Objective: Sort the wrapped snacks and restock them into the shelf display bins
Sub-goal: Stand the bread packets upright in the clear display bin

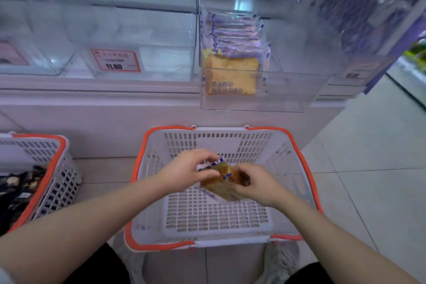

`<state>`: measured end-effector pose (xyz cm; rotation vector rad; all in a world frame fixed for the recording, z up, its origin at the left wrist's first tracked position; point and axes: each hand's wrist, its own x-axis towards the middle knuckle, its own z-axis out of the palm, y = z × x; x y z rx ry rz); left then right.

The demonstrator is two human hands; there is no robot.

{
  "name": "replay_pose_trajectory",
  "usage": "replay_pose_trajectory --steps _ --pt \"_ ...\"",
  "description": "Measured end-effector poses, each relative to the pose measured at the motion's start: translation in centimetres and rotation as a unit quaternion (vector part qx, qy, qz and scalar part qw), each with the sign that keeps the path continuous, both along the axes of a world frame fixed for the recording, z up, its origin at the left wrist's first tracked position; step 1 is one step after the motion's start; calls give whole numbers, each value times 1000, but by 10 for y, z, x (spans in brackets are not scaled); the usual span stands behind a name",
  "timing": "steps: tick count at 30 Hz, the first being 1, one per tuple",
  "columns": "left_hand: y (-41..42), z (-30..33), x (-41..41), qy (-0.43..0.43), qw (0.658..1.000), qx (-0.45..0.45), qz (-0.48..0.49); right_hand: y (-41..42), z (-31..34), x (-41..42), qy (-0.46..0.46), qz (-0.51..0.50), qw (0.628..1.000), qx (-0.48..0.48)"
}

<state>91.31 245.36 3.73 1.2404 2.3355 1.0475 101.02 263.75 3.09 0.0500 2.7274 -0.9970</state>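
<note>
Both hands meet over the grey basket (285,168) with the orange rim, and between them sits one wrapped snack (224,180), a golden-brown slice of bread in clear film with blue-purple print. The left hand (186,172) pinches the packet's upper left edge, its fingers (208,159) curled down onto the film with the thumb closing underneath. The right hand (258,185) grips the packet's right side, fingers wrapped round the wrapper's edge. Neither hand is spread or idle; both are closed on the same packet, which hangs above the basket floor and does not rest on it.

The packet lies tilted, its long axis running roughly from upper left to lower right, so each hand has one end. The rest of the basket floor that shows is bare mesh, which suggests this is the last piece in it.

The relation that matters is upward and slightly right: the clear shelf bin (288,90) holding matching packets (232,74), stood upright in a row, hangs directly above the far rim of the basket. The right hand is a little nearer to it, so it looks the likelier one to carry. The packet would need turning upright to join the row.

A second basket (57,163) with dark packets stands well apart at the left.
</note>
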Motion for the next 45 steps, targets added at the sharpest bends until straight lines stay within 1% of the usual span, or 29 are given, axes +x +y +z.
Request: replay_pose_trajectory --steps 4,6,7,9,11,12,13,15,16,17,19,22,24,26,28,29,30,32,33,36,38,39,42,43,45 --pt "-4 24 7 -47 995 64 54 -3 31 1 62 -18 998 -8" --pt "-5 39 10 -62 989 101 83 -5 48 6 99 -42 993 -39" --pt "-4 47 12 -83 983 126 102 -5 57 8 122 -57 989 -60" --pt "-3 59 13 -154 958 197 143 -2 68 8 174 -90 978 -78" --pt "0 73 16 -221 919 271 183 5 83 13 240 -152 956 -69" --pt "0 80 17 -254 896 306 201 9 89 16 259 -199 940 -102" --pt "0 86 17 -282 873 337 213 12 95 18 267 -242 919 -159" --pt "-2 96 15 -318 842 374 226 14 103 20 251 -289 873 -302" --pt "-4 100 14 -331 831 384 229 13 105 21 234 -299 855 -355" --pt "-4 102 13 -344 821 393 232 11 106 20 217 -302 845 -384" --pt "-4 107 13 -362 804 405 241 8 110 19 196 -294 848 -395" --pt "-4 110 12 -359 797 407 264 9 116 14 201 -296 850 -385" --pt "-2 112 11 -353 802 401 269 11 120 10 222 -326 829 -398" --pt "4 116 11 -357 799 402 268 11 122 6 225 -353 792 -444" --pt "12 123 9 -380 774 430 266 10 125 1 211 -360 775 -474" --pt "16 128 7 -391 761 446 263 10 128 -3 206 -354 773 -484" --pt "19 132 4 -395 754 455 260 12 131 -6 204 -341 775 -491" --pt "24 143 -5 -386 763 457 244 20 142 -11 204 -295 792 -494" --pt "27 149 -10 -382 768 461 228 26 149 -14 204 -263 810 -482" --pt "38 167 -24 -375 776 473 184 39 169 -26 207 -175 875 -401" --pt "46 178 -36 -355 789 470 174 49 185 -36 217 -160 895 -357" --pt "49 184 -43 -331 804 462 173 55 193 -42 229 -158 898 -342" --pt "54 202 -69 -218 871 406 171 80 219 -59 283 -181 892 -302" --pt "55 208 -79 -183 891 380 167 91 227 -63 296 -191 893 -278" --pt "56 216 -99 -92 934 300 170 109 239 -71 293 -189 909 -228"
